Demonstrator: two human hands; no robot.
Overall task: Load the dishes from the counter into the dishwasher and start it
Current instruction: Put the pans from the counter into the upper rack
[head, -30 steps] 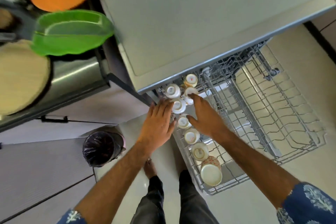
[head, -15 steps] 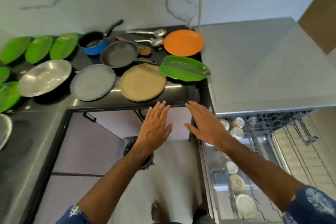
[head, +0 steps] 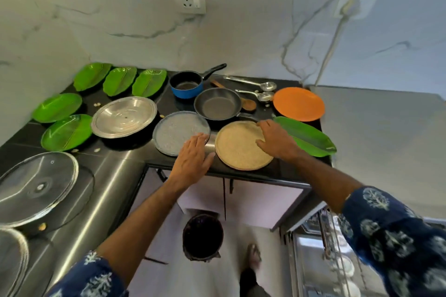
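Note:
On the black counter [head: 115, 164] a tan round plate [head: 237, 146] lies near the front edge, with a grey speckled plate [head: 175, 131] to its left. My right hand [head: 277, 141] rests on the tan plate's right rim, fingers spread. My left hand [head: 194, 158] hovers flat between the two plates, over the grey plate's near edge, holding nothing. A green leaf-shaped plate [head: 307, 136] and an orange plate [head: 299, 103] lie to the right. The dishwasher's rack [head: 335, 255] with white cups shows at the bottom right.
Further back stand a dark frying pan [head: 217, 103], a blue saucepan [head: 187, 84], two steel ladles [head: 255, 89], a steel plate [head: 124, 117] and several green leaf plates [head: 119, 79]. A glass lid [head: 36, 188] lies at left. A black bin [head: 202, 236] stands on the floor.
My view swung up from the dishwasher rack to the counter. Both hands left the cups and reached forward; the right one now touches the tan plate.

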